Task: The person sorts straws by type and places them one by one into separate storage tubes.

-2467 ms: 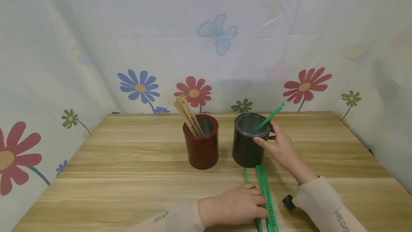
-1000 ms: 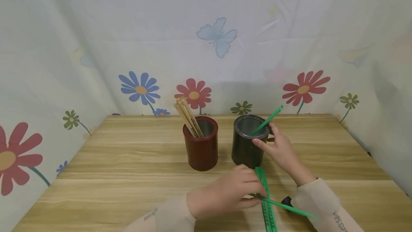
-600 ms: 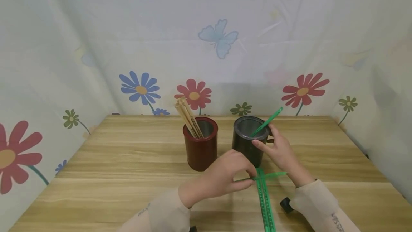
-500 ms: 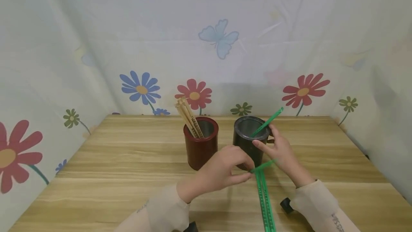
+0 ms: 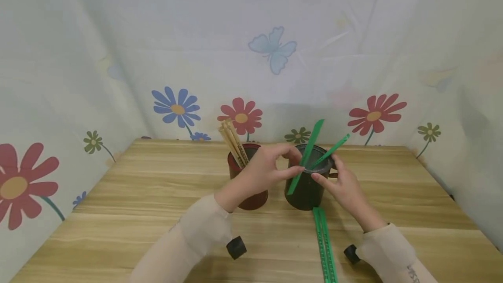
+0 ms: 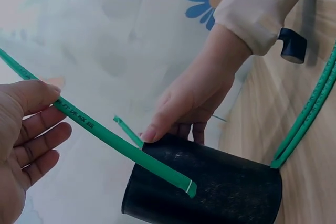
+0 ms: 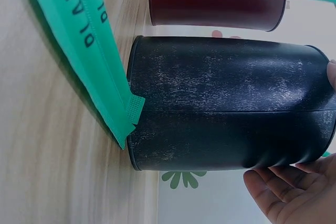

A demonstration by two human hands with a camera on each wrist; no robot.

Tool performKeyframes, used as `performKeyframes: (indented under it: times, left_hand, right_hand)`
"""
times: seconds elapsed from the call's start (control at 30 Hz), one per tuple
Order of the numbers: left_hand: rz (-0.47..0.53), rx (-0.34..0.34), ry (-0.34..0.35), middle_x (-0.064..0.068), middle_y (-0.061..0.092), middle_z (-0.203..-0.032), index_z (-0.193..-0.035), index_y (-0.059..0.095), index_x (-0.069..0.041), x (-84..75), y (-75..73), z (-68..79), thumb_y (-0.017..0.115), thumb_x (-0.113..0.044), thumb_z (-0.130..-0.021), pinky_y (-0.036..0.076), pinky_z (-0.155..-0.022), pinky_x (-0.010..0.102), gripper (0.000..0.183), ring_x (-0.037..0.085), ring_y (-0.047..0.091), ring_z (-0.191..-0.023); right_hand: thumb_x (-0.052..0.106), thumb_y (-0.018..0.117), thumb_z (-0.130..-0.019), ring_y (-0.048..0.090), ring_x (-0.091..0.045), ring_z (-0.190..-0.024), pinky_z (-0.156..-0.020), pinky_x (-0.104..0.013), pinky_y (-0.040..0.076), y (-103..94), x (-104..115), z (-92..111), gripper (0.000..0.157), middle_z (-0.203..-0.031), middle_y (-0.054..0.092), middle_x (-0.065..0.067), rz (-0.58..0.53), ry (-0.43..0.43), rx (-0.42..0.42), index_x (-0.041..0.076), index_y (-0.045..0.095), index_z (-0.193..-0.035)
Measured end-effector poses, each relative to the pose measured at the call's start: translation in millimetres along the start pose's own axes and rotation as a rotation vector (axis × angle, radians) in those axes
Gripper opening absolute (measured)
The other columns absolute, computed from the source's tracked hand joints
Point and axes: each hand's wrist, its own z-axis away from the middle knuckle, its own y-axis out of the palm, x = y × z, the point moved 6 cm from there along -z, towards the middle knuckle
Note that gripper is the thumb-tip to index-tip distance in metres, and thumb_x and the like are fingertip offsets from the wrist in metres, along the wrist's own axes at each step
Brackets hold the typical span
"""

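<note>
Held green stick [image 5: 304,157]: pinched between the thumb and fingertips of the left hand [image 5: 264,170], tilted, its upper end above the rim of the black cup [image 5: 308,189], its lower end in front of the cup's wall and outside it.
Left hand: closed in a pinch on the stick near its middle; in the left wrist view the fingers [image 6: 34,129] are curled round it.
Black cup: upright on the table [image 5: 157,213], just to the right of the red cup [image 5: 251,198]; one green stick [image 5: 329,150] is already leaning inside it against the rim.
Right hand [image 5: 342,184]: laid against the cup's right side near the rim, fingertips on the edge, thumb behind; the fingers are only lightly bent and steady the cup rather than clasp it.
Step in hand, as judged: the held stick is being brought to the cup's mouth.
How it is done well: the lower end should be lifted clear of the rim before it is lowered, the stick turned more upright, and the cup kept braced so that it is not tipped.
Green sticks on the table [image 5: 324,243]: two lie side by side, their far ends touching the cup's base.
Red cup: pale wooden sticks [image 5: 233,143] are held in it, leaning left.
Surround: flowered cloth [image 5: 177,108] is hung behind and beside the table.
</note>
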Motion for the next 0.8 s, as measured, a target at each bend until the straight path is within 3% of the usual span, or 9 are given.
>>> performKeyframes:
  times: [0.33,0.57,0.8]
  left_hand:
    - [0.089,-0.076,-0.181,0.006,0.068,-0.096,-0.101,0.064,-0.007,19.7,-9.6,-23.9,0.069,-0.017,-0.088,0.051,-0.086,0.025,0.018,0.016,0.062,-0.094]
    - [0.166,-0.174,-0.206,0.008,0.068,-0.090,-0.098,0.063,-0.007,24.6,-21.3,-38.9,0.069,-0.016,-0.089,0.051,-0.079,0.024,0.014,0.017,0.061,-0.087]
    - [0.145,-0.219,-0.185,0.009,0.068,-0.087,-0.096,0.064,-0.006,25.0,-24.2,-45.3,0.069,-0.014,-0.088,0.050,-0.079,0.023,0.013,0.018,0.061,-0.087]
  right_hand:
    - [0.034,0.064,-0.092,0.052,-0.041,-0.122,-0.093,-0.054,0.050,0.4,-3,1,0.072,-0.136,0.051,-0.026,-0.015,0.005,0.007,0.002,0.030,-0.146]
    - [0.032,0.065,-0.091,0.051,-0.041,-0.123,-0.094,-0.054,0.049,0.2,-1,0,0.072,-0.137,0.051,-0.026,-0.015,-0.002,-0.006,0.002,0.030,-0.146]
    - [0.031,0.065,-0.091,0.051,-0.040,-0.123,-0.093,-0.053,0.049,-0.6,1,0,0.071,-0.137,0.052,-0.026,-0.013,-0.001,-0.003,0.004,0.031,-0.146]
